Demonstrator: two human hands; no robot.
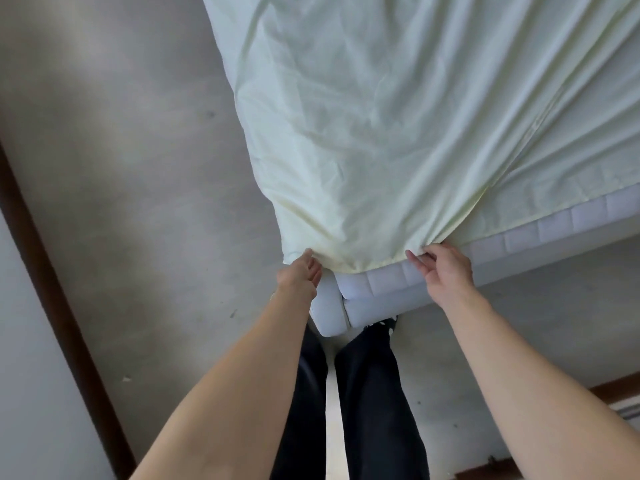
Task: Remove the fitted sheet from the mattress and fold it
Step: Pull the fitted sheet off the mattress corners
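Pale yellow-green cotton-like fabric, the fitted sheet (398,116), covers the top of the mattress (381,289) and reaches down to its near corner. The sheet's hem is lifted clear of that corner, exposing the white quilted side wall of the mattress along the right edge and at the corner below the hands.

Left hand (301,273): placed at the left side of the corner, fingers pointing up and curled into the sheet's edge, pinching the fabric at the hem.

Right hand (441,268): placed just right of the corner, thumb and fingers gathering a bunch of the hem; creases radiate from this point up and to the right across the sheet. Two fingers extend to the left along the mattress edge.

Both forearms are bare and extend from the bottom of the frame. Dark trousers (374,393) are visible between the forearms, directly behind the mattress corner. A grey floor (138,202) surrounds the bed. A dark brown strip (62,323) runs diagonally at the left.
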